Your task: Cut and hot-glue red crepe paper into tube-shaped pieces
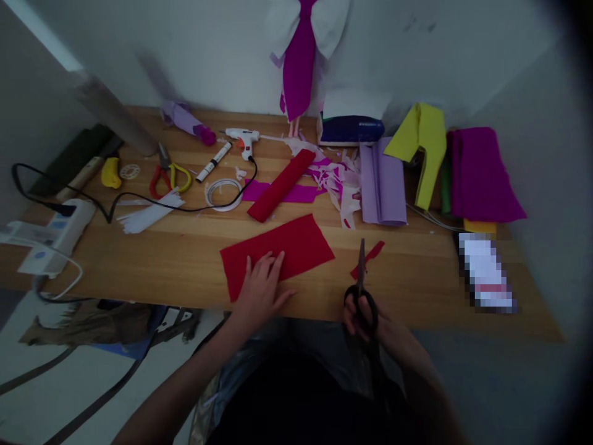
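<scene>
My left hand [260, 285] lies flat on the near left corner of a red crepe paper sheet [296, 247] spread on the wooden table [185, 259]. At the table's front edge my right hand [364, 315] grips black-handled scissors [361, 272] whose closed blades point away from me. A small red paper scrap [370, 256] lies beside the blades. A rolled red paper [281, 184] rests farther back, over a magenta strip [296, 194].
At the back lie a white glue gun [243, 139] with its black cord, a tape roll [223, 193], red and yellow scissors [169, 178], a marker [214, 162] and paper scraps [336, 179]. Lilac, yellow and magenta paper [482, 173] are stacked at right. A power strip [55, 232] sits at left.
</scene>
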Motion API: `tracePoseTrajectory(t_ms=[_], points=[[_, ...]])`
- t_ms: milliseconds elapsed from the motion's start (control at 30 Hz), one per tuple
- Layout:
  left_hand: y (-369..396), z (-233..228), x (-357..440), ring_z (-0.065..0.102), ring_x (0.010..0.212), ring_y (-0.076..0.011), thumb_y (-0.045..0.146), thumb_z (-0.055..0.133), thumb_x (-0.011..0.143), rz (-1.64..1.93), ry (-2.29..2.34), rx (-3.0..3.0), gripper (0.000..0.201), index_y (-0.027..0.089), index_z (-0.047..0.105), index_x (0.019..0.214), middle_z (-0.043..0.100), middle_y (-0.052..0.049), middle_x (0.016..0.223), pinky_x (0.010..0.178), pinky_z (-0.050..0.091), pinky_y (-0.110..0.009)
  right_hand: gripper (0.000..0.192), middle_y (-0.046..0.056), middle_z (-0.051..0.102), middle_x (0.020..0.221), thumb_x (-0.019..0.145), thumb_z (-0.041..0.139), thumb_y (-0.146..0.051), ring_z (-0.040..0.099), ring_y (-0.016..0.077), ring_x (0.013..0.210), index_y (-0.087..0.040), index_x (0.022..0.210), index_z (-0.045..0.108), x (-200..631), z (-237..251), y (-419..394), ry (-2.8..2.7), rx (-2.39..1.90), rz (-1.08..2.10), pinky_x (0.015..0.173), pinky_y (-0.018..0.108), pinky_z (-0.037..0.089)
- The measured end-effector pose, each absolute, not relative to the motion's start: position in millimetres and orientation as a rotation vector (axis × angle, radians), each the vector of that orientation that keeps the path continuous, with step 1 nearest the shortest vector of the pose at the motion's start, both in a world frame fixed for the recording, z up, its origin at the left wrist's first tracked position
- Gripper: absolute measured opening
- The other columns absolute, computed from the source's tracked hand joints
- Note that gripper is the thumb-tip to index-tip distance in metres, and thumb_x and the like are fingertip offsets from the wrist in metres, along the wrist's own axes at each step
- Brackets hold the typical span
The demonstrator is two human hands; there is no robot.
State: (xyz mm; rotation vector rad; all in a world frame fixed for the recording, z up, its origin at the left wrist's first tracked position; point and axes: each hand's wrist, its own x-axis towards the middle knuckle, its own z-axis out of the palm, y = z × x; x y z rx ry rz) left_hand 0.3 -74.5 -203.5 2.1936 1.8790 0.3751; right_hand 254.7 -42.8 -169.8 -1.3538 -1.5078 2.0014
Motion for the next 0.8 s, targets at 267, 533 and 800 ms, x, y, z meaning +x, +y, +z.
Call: tracePoseTrajectory(t_ms=[267,533,800], points=[[-73.1,-195.0,-4.8,0.047,0.128,-0.0338,0.037,0.058,0.088,0.497,1.835,2.372,0.047,0.005,0.050,0.122,0.055,-0.021,0.124,0.110,0.037,-0.055,0.058,0.001,0.055,0.061,0.083,0.033,-0.077,0.044,0.0108,0.050,-0.021,0.076,0.046,255.6,-165.9,-69.5,-1.582,-1.438,2.215,0.049,0.025,0.035],[-40.2,-199.1,18.1,0.064,0.105,-0.0256,0.013,0.048,0.092,0.421,1.578,2.625,0.031,0.010,0.056,0.122,0.065,-0.017,0.116,0.093,0.052,-0.038,0.063,-0.002,0.053,0.058,0.078,0.036,-0.082,0.038,0.0071,0.043,-0.020,0.077,0.045,257.9,-167.5,-75.2,-1.424,-1.572,2.230,0.045,0.023,0.029],[-51.7,-195.1,0.0,0.054,0.120,-0.0343,0.043,0.058,0.088,0.299,1.517,2.572,0.053,0.008,0.052,0.127,0.057,-0.023,0.123,0.101,0.046,-0.051,0.064,-0.001,0.054,0.062,0.076,0.039,-0.083,0.042,0.0079,0.046,-0.019,0.079,0.047,261.1,-176.8,-88.7,-1.214,-1.486,2.431,0.046,0.023,0.032]])
